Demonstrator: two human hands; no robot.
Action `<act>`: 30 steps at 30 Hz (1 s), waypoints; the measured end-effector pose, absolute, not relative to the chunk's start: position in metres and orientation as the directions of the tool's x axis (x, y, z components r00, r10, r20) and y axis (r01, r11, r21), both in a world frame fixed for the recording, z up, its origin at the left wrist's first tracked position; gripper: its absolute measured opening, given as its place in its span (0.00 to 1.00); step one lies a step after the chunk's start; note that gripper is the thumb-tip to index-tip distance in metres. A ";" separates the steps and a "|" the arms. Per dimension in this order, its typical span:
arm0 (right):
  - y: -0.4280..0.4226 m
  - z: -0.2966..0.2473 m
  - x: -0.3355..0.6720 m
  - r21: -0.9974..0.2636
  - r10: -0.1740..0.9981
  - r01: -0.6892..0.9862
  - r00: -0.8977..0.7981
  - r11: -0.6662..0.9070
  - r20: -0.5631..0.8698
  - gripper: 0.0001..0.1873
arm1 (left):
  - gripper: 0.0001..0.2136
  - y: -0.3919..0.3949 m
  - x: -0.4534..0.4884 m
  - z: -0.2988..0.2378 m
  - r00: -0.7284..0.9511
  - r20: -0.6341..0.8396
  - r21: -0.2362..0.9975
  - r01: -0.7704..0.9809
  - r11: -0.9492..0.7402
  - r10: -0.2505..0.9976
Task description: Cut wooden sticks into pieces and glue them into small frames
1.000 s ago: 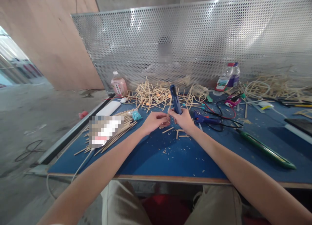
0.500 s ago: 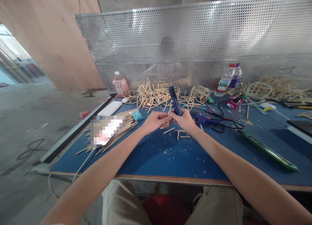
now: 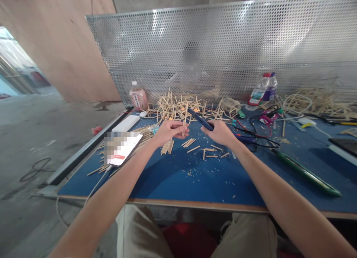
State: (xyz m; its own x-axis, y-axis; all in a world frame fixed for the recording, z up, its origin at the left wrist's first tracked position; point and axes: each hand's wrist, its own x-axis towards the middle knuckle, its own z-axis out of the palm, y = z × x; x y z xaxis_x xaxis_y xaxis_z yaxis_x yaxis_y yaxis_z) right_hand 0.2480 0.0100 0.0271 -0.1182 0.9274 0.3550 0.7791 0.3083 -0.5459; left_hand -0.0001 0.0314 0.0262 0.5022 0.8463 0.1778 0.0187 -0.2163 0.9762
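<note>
Nearest us, the front of the bench [image 3: 181, 180] carries only chips and splinters, which we judge to be waste lying where it fell below the working spot. A phone [image 3: 122, 148] lies at the left on a bundle of long sticks, within reach but clear of the hands. Short offcuts [image 3: 189, 142] lie scattered just below both hands. The left hand [image 3: 170, 131] is pinched on one stick [image 3: 184, 123], held upright by its lower end, apparently so that the upper end stands free. The right hand [image 3: 221, 133] is closed round a blue tool [image 3: 200, 118], tilted with its tip leftward, close to the stick. We cannot tell whether they touch. Both are held above the bench, not resting on it. Behind them lies a tangled pile [image 3: 178, 107] of sticks, and a perforated panel [image 3: 223, 45] closes off the back.
</note>
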 end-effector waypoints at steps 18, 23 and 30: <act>0.007 0.031 0.249 -0.419 0.906 0.807 -0.325 0.416 0.272 0.20 | 0.15 0.031 -0.003 0.029 0.556 0.113 0.934 0.223 -0.279 0.823; 0.008 0.027 0.249 -0.403 0.908 0.817 -0.336 0.413 0.248 0.18 | 0.13 0.033 -0.002 0.026 0.599 0.097 0.911 0.269 -0.314 0.795; 0.001 0.034 0.250 -0.347 0.940 0.876 -0.283 0.335 0.192 0.15 | 0.16 0.031 -0.003 0.028 0.598 0.042 0.915 0.299 -0.271 0.801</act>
State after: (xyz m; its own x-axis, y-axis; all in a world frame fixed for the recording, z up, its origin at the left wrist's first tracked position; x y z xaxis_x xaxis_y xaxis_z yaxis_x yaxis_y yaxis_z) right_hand 0.2496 0.0010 0.0344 -0.2830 0.9398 0.1916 0.8763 0.3346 -0.3467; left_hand -0.0032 0.0313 0.0279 0.5976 0.8007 0.0420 0.2987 -0.2710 0.9151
